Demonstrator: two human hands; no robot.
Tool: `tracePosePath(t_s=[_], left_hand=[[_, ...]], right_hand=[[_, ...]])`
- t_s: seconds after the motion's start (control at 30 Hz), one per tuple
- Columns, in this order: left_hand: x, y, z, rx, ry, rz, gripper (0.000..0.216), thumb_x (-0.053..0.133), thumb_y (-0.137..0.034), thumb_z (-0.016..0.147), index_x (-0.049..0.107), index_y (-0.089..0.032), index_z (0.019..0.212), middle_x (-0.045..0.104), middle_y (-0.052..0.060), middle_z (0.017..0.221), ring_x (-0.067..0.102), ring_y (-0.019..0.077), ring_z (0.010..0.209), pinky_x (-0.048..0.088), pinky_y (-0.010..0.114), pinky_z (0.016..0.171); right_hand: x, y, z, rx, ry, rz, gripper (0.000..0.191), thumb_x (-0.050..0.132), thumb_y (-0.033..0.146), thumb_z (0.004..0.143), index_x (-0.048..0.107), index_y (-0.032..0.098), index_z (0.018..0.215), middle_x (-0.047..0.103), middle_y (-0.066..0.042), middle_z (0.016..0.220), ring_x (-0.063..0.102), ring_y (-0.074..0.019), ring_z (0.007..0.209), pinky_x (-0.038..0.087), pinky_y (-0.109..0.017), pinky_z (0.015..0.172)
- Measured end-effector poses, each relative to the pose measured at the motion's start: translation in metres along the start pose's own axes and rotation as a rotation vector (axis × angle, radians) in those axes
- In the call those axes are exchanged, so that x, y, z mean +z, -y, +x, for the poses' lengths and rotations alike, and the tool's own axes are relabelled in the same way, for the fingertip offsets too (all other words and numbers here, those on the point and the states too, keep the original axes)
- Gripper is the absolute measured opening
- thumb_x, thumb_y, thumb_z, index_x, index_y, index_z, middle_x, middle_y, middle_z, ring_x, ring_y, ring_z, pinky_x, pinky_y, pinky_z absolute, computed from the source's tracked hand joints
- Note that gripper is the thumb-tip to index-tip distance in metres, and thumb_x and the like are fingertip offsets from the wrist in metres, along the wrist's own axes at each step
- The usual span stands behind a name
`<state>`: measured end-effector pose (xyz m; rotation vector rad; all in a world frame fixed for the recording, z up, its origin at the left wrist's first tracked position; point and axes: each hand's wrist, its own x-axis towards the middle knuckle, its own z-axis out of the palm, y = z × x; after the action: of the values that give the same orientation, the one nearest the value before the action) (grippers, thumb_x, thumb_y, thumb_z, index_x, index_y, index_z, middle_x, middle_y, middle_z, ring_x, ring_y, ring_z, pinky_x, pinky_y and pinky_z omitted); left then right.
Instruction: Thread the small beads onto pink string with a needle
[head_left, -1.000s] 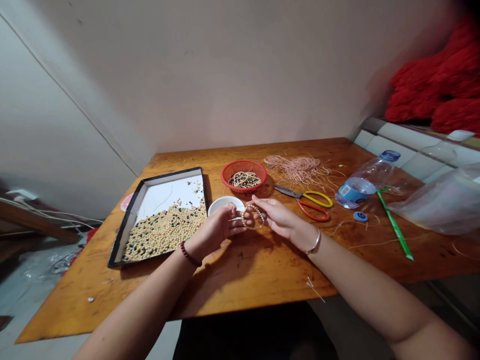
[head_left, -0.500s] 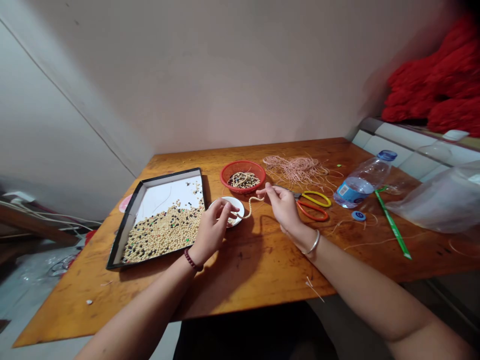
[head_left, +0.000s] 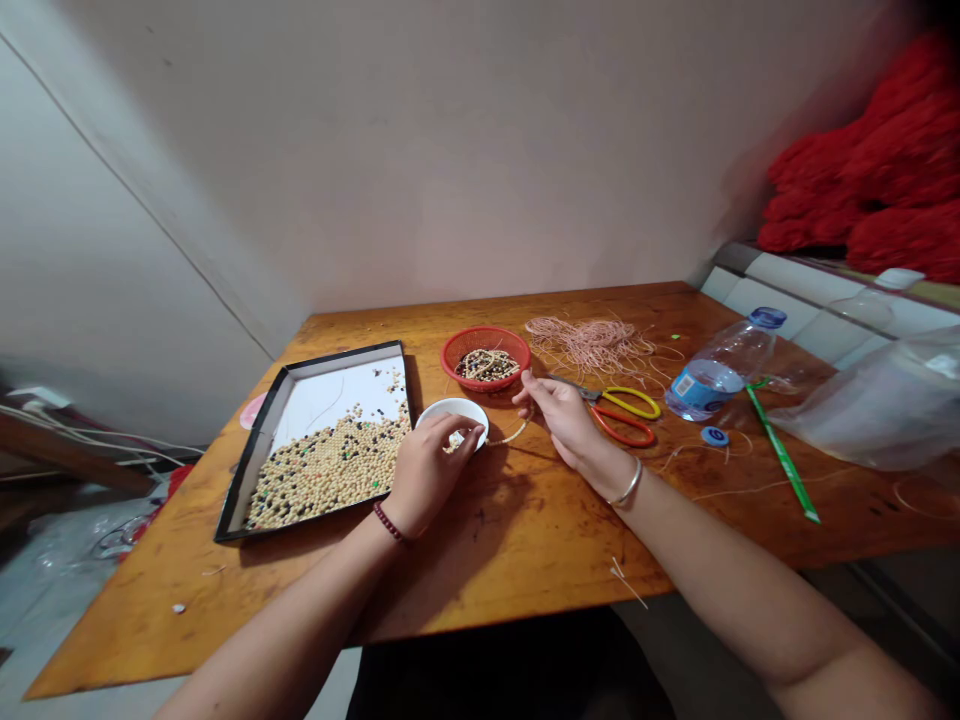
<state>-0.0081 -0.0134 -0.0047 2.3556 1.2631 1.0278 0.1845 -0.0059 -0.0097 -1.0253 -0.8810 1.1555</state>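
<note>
My left hand rests over the near rim of a small white bowl, fingers curled and pinching one end of a beaded string. My right hand is closed on the string's other end, just right of the bowl and in front of a red basket that holds finished bead strands. The string of pale beads sags between the two hands, low over the wooden table. A black-rimmed tray with several loose beige and dark beads lies left of the bowl.
Scissors with yellow and orange handles lie right of my right hand. Behind them is a heap of pink cord. A plastic bottle, its blue cap, a green stick and a clear bag sit farther right.
The bead strand was held as a closed ring between both hands; it now hangs open as a line. Both hands moved forward toward the white bowl and down to the table.
</note>
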Motion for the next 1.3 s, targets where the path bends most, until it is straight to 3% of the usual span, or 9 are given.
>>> tracePosePath(t_s=[0.2,0.33,0.5,0.57,0.63,0.77,0.9,1.1,1.3], left_hand=[[-0.001,0.000,0.001,0.050,-0.018,0.023,0.016,0.058,-0.035,0.087,0.067,-0.022,0.082,0.064,0.004,0.082,0.056,0.0196,0.081,0.041,0.031,0.076],[0.000,0.000,0.000,0.091,0.006,0.020,0.016,0.059,-0.036,0.086,0.069,-0.024,0.085,0.064,0.004,0.084,0.055,0.0200,0.082,0.042,0.032,0.076],[0.002,0.001,-0.002,0.159,0.059,0.029,0.015,0.061,-0.036,0.085,0.070,-0.025,0.087,0.062,0.005,0.083,0.051,0.0209,0.084,0.040,0.032,0.076],[0.003,0.002,-0.003,0.158,0.048,0.022,0.016,0.060,-0.037,0.086,0.070,-0.024,0.088,0.062,0.005,0.082,0.051,0.0208,0.083,0.040,0.032,0.075],[0.003,0.003,-0.002,0.157,0.028,0.022,0.017,0.059,-0.037,0.087,0.069,-0.024,0.087,0.062,0.005,0.082,0.051,0.0207,0.083,0.040,0.032,0.075],[0.002,0.002,-0.002,0.149,0.008,0.023,0.019,0.057,-0.038,0.088,0.067,-0.023,0.084,0.063,0.005,0.083,0.052,0.0205,0.083,0.040,0.032,0.076],[0.000,0.000,-0.001,0.123,-0.011,0.005,0.020,0.054,-0.038,0.090,0.065,-0.022,0.083,0.064,0.004,0.085,0.054,0.0195,0.083,0.040,0.032,0.078],[-0.004,0.005,0.004,0.025,-0.115,0.028,0.024,0.051,-0.039,0.091,0.064,-0.020,0.083,0.063,0.004,0.084,0.054,0.0189,0.080,0.039,0.030,0.074],[-0.005,0.011,0.008,-0.109,-0.231,-0.082,0.027,0.053,-0.042,0.089,0.064,-0.019,0.081,0.062,0.003,0.080,0.052,0.0160,0.071,0.039,0.027,0.066]], right_hand=[[0.002,-0.003,-0.003,0.140,0.164,0.056,0.036,0.073,0.051,0.068,0.070,0.016,0.076,0.069,-0.005,0.080,0.057,-0.0098,0.062,0.047,-0.025,0.062],[0.005,-0.004,-0.006,0.127,0.263,0.002,0.031,0.073,0.043,0.070,0.071,0.019,0.088,0.068,-0.003,0.080,0.052,-0.0068,0.053,0.041,-0.022,0.052],[0.010,-0.005,-0.014,0.084,0.371,-0.178,0.037,0.066,0.049,0.075,0.073,0.016,0.092,0.054,0.003,0.053,0.030,-0.0047,0.040,0.021,-0.022,0.040],[0.011,-0.005,-0.017,0.118,0.448,-0.227,0.042,0.065,0.053,0.075,0.074,0.014,0.091,0.047,0.005,0.048,0.029,-0.0054,0.041,0.020,-0.021,0.040],[0.011,-0.006,-0.018,0.122,0.486,-0.260,0.044,0.065,0.056,0.074,0.074,0.014,0.084,0.049,0.003,0.050,0.033,-0.0062,0.044,0.024,-0.021,0.042],[0.010,-0.011,-0.015,0.061,0.481,-0.313,0.044,0.067,0.058,0.070,0.070,0.014,0.068,0.058,-0.002,0.060,0.048,-0.0113,0.056,0.036,-0.023,0.051],[0.006,-0.016,-0.008,-0.040,0.477,-0.416,0.042,0.061,0.057,0.076,0.067,0.016,0.066,0.062,-0.003,0.064,0.052,-0.0151,0.064,0.041,-0.027,0.063],[-0.003,-0.013,0.001,-0.235,0.372,-0.533,0.035,0.053,0.047,0.084,0.060,0.019,0.064,0.060,-0.002,0.068,0.052,-0.0158,0.068,0.038,-0.027,0.069],[-0.008,-0.015,0.007,-0.272,0.290,-0.619,0.033,0.042,0.040,0.089,0.052,0.020,0.065,0.054,0.000,0.064,0.047,-0.0147,0.063,0.033,-0.026,0.063]])
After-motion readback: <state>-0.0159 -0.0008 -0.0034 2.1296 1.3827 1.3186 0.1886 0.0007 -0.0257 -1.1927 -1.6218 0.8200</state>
